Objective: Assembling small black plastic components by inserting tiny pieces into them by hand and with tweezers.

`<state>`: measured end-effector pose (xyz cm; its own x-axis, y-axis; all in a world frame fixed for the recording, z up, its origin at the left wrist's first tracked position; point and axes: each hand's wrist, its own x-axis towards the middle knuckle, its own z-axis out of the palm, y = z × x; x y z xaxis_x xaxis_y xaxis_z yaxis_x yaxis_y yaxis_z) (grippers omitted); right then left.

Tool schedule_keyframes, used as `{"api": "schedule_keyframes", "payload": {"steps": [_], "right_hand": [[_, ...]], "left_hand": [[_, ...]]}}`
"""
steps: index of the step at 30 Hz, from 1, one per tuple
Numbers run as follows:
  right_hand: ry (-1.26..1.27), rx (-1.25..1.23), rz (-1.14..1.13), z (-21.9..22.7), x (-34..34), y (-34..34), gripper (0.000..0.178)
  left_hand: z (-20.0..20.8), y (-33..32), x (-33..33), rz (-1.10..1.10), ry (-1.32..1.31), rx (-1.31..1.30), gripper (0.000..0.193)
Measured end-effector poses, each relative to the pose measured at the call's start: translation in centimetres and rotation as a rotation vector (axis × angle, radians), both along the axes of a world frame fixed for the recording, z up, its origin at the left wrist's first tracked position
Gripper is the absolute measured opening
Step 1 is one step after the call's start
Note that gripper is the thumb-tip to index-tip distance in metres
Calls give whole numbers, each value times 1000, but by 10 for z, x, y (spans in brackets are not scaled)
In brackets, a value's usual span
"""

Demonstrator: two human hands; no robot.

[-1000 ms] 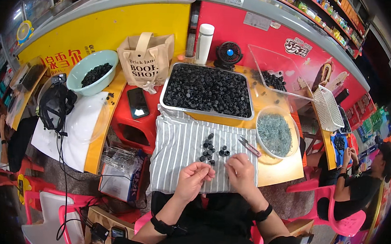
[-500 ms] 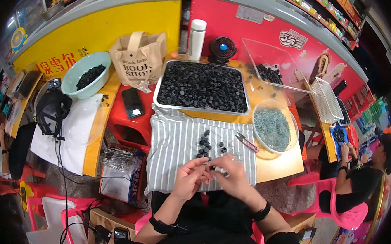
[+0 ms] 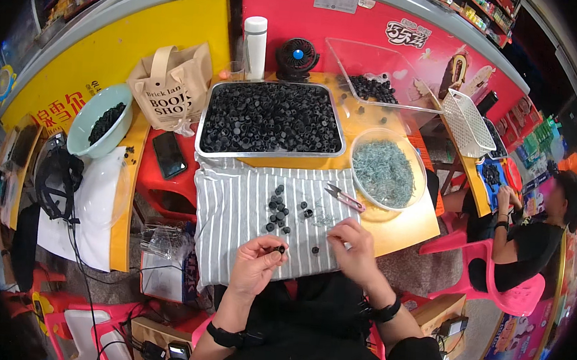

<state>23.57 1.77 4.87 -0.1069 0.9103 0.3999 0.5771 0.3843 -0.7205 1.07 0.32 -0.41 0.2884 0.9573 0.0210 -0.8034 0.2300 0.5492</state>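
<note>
Pinched in the fingertips of my left hand [image 3: 256,266] is a small round black cap [image 3: 280,250], just above the striped cloth [image 3: 232,226]. My right hand [image 3: 357,253] is to the right of it, thumb and fingers closed near the cloth; anything between them is too small to make out. By its fingertips lie some tiny clear slivers [image 3: 324,220]. A loose black cap [image 3: 315,250] rests between the hands. Farther up the cloth sits a cluster of similar caps [image 3: 277,207], and beyond them pink-handled thread snips [image 3: 345,198].
A metal tray [image 3: 270,156] heaped with black caps stands behind the cloth. Right of it is a round clear tub [image 3: 357,188] of clear slivers. A transparent bin [image 3: 401,106], black fan [image 3: 297,57], white bottle [image 3: 254,47], tote bag [image 3: 168,88] and phone [image 3: 169,154] surround it.
My hands have parted: the right has moved away from the left toward the clear slivers, while the left keeps a cap. A cap now lies between them. The whole view has shifted somewhat.
</note>
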Motion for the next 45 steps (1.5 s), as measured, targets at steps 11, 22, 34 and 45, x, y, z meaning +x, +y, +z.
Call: {"api": "schedule_keyframes", "payload": {"steps": [11, 22, 34, 45], "right_hand": [[-447, 56, 128, -4, 25, 11, 10], [-329, 42, 139, -3, 28, 7, 11], [-241, 22, 45, -8, 32, 5, 11], [-322, 61, 87, -8, 26, 9, 13]], "left_hand": [[7, 2, -1, 47, 20, -100, 23], [6, 1, -1, 45, 32, -91, 24], [6, 2, -1, 38, 18, -84, 23], [8, 1, -1, 37, 29, -86, 22]]}}
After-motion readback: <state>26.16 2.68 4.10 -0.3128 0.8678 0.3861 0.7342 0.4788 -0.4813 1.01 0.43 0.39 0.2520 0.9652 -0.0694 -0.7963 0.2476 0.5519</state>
